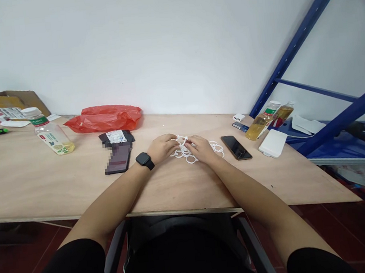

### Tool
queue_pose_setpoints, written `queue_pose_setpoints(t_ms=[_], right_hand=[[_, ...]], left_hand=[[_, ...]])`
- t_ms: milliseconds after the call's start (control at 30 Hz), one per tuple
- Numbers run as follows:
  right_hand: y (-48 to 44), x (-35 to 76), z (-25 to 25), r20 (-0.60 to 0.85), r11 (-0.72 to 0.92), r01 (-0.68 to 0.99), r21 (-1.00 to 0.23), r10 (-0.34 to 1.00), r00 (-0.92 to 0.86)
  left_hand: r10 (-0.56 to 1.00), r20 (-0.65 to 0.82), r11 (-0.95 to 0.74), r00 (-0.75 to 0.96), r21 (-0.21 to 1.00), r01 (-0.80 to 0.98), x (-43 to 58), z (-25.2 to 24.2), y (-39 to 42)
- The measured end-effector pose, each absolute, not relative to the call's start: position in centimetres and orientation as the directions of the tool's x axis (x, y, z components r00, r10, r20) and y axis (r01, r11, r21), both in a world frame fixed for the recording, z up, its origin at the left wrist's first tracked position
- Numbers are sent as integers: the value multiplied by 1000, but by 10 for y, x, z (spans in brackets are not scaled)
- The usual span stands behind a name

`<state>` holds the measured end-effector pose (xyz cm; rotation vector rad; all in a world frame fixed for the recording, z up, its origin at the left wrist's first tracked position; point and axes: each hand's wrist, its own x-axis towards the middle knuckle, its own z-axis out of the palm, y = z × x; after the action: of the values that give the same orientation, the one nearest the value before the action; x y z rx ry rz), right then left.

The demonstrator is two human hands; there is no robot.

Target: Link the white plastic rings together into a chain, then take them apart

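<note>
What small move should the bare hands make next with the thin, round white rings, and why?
Perhaps tilt the thin, round white ring between the bare left hand and bare right hand into clearer view: both hide part of its rim, and similar white rings crowd close by.

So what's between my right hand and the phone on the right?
Some white rings lie between your right hand and that phone, as the head view shows.

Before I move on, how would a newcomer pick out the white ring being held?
Over the wooden table, the left hand, a black watch at its wrist, meets the right hand above loose white rings. The held ring is between both hands, raised above the others.
</note>
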<state>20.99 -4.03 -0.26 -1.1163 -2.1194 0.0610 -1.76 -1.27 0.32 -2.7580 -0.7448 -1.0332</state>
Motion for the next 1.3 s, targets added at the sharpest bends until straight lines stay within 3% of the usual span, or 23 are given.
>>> queue_pose_setpoints(t_ms=[400, 667, 967, 1300], right_hand=[[-45, 207, -5, 584, 599, 581, -551, 774, -245], [-52, 205, 2, 580, 614, 550, -566, 771, -263], [-46, 201, -5, 487, 523, 343, -780, 852, -190], [-51, 202, 3, 516, 522, 434, -734, 844, -143]], left_hand=[[365, 598, -898, 714, 23, 439, -10, 1, -19], [322, 623, -922, 713, 35, 386, -8, -6, -19], [246, 602, -892, 760, -165, 420, -5, -3, -21], [276, 642, -917, 715, -47, 396, -12, -3, -15]])
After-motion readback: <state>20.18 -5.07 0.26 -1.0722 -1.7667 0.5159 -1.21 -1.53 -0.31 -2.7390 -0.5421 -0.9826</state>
